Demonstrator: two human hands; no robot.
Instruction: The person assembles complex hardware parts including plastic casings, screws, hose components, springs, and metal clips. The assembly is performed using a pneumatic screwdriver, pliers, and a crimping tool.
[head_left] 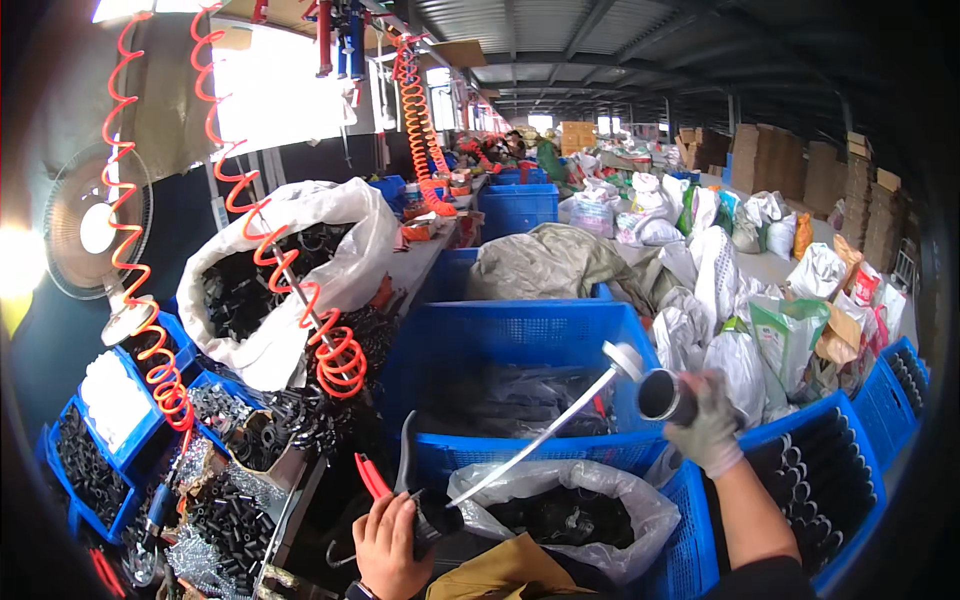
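Observation:
My left hand [390,548], bare, wraps round a dark pump-like part [436,522] low in the middle. A curved black handle and a red lever [371,476] stick up from this part. A white rod [545,432] runs from it up to the right and ends in a white disc [624,360]. In my right hand [712,430], which wears a pale glove, is a short-looking black tube [664,396], its open end facing the disc but apart from it. The gloved hand is slightly blurred.
A plastic-lined bin of black parts [565,515] stands before me. Beyond it is a large blue crate [530,325]; right, a blue crate of black tubes [815,470]. Left stand parts bins [90,450] and a white sack [330,215]. Coiled orange hoses [240,180] hang down.

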